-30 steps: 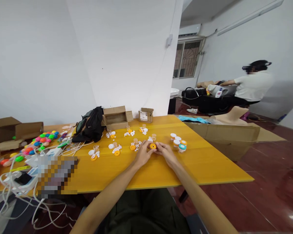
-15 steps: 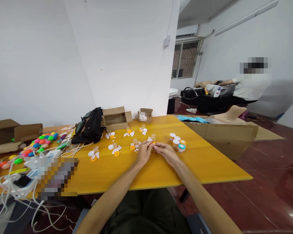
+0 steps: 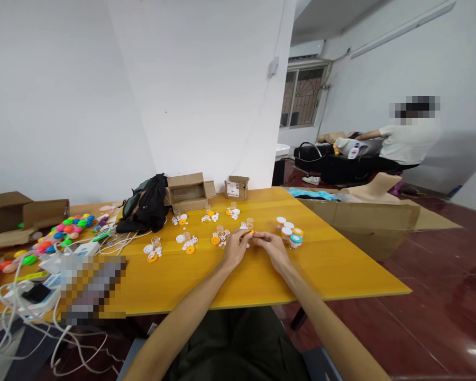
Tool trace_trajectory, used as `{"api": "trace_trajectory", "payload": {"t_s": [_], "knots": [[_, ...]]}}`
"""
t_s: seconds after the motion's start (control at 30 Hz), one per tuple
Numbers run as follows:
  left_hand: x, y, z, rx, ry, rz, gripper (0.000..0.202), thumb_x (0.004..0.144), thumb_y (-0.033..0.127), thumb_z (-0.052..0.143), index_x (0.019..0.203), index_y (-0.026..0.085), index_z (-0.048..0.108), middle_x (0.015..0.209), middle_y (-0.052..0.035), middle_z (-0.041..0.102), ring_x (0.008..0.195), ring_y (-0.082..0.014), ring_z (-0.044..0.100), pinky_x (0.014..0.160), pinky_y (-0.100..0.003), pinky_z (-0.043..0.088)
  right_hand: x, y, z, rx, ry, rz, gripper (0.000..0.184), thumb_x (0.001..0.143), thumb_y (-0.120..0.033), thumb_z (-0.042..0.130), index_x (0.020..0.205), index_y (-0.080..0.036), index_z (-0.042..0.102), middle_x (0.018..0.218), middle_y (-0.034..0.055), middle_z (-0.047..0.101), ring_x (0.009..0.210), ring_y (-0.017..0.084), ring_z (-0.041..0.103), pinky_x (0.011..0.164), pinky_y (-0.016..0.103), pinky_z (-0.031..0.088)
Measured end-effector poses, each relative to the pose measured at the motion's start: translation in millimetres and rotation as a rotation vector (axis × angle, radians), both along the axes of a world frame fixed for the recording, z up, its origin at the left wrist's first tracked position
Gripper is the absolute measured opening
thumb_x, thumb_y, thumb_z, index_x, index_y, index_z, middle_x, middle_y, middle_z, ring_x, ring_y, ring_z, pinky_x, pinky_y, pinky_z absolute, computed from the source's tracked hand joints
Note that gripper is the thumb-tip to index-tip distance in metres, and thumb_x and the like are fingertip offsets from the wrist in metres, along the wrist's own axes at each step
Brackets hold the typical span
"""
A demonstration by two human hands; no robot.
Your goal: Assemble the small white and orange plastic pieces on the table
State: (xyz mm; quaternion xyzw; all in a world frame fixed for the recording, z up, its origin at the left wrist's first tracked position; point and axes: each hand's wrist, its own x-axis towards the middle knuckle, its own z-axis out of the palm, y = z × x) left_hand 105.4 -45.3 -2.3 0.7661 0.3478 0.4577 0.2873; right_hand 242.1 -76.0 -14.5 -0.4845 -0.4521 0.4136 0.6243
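My left hand (image 3: 236,248) pinches a small orange cap (image 3: 251,233) between thumb and fingers above the table. Close beside it on the right, my right hand (image 3: 271,250) has its thumb and fingertips pressed together; whatever they hold is too small to make out. Just beyond the fingers stands a clear plastic cup (image 3: 249,223), with white spotted pieces (image 3: 243,226) by it. To the right is a group of lidded jars, several with white lids (image 3: 281,220), one with an orange lid (image 3: 298,232) and one with a teal lid (image 3: 295,239).
Small piles of clear cups, orange rings (image 3: 189,250) and white discs (image 3: 148,248) lie to the left. Cardboard boxes (image 3: 188,196), a black bag (image 3: 148,203), colourful balls (image 3: 67,230) and tangled cables (image 3: 55,312) sit farther off. Another person (image 3: 408,140) sits in the back right.
The right hand's fingers have curled in more, and its fingertips have drawn slightly off the left hand's, so the orange cap shows more. Objects on the table stay in place.
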Motion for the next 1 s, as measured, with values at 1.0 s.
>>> {"api": "trace_trajectory", "payload": {"t_s": [1.0], "knots": [[-3.9,-9.8,-2.4,0.292,0.508,-0.069,0.021,0.089,0.012,0.055,0.098,0.025,0.068,0.121,-0.0052,0.064,0.116,-0.0265,0.048,0.096,-0.043,0.042,13.1,-46.7,-17.9,0.249,-0.992,-0.202,0.022,0.087,-0.019,0.047,0.075,-0.023,0.065,0.082,0.0079,0.068,0.075,0.023,0.064,0.071,0.034,0.052]]}}
